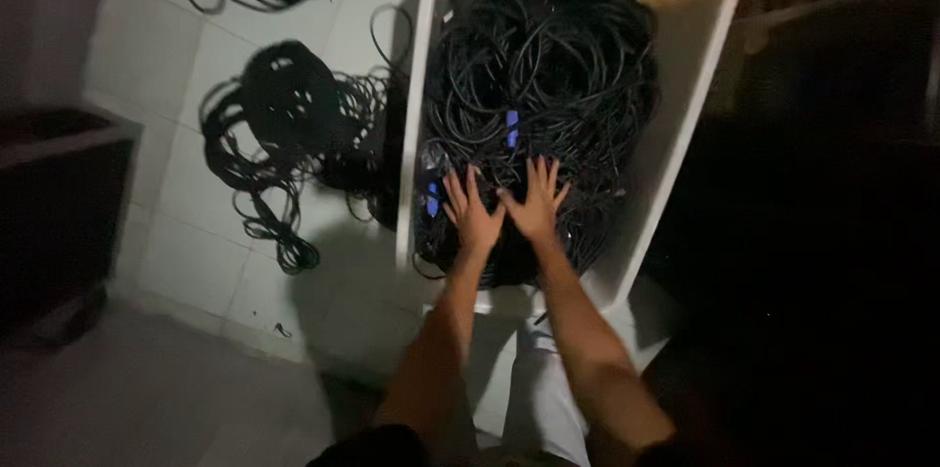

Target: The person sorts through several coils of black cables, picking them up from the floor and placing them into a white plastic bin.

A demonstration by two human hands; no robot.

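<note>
Dim light hides the right side. Left hand [473, 215] and right hand [537, 201], both spread flat, press black cables [548, 66] filling one white bin [685, 115]. Two cable bundles [284, 124] lie left on the floor [176, 252].

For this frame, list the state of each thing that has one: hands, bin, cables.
Left hand: open, fingers spread, flat on the cables in the bin.
Right hand: open, fingers spread, flat on the same cables.
White bin: lidless, filled with tangled black cables.
Floor cable bundles: loose coils, left of the bin.
</note>
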